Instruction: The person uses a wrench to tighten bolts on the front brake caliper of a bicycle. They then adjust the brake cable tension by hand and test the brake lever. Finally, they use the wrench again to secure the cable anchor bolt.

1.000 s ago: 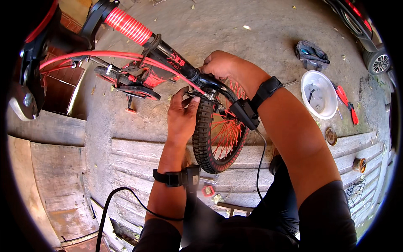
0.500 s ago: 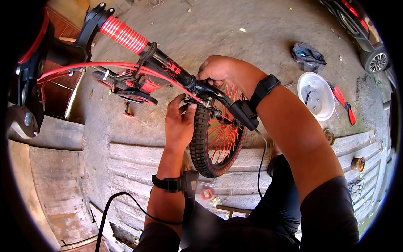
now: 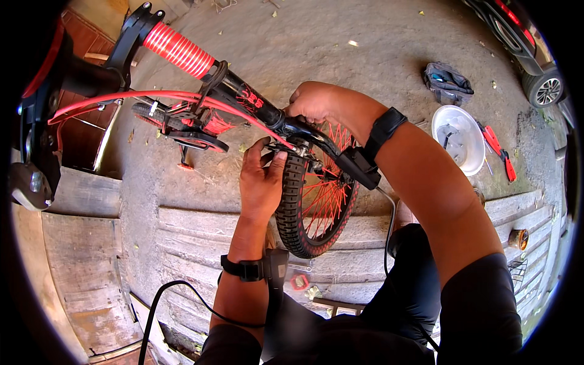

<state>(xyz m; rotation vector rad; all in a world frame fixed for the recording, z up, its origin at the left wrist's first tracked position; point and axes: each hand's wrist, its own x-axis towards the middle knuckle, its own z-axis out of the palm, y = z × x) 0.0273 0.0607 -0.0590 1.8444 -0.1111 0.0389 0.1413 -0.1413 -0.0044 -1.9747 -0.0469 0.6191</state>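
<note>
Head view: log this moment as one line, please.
left hand: fingers at brake by tyre top | right hand: gripping black frame above red-spoked wheel | white bowl on ground, right

Bright daylight, sharp focus, dark fisheye-bent edges

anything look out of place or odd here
Nothing looks damaged or spilled. The small red and black bicycle lies tilted across the view, and red-handled tools lie loose on the concrete beside the white plastic bowl.
</note>
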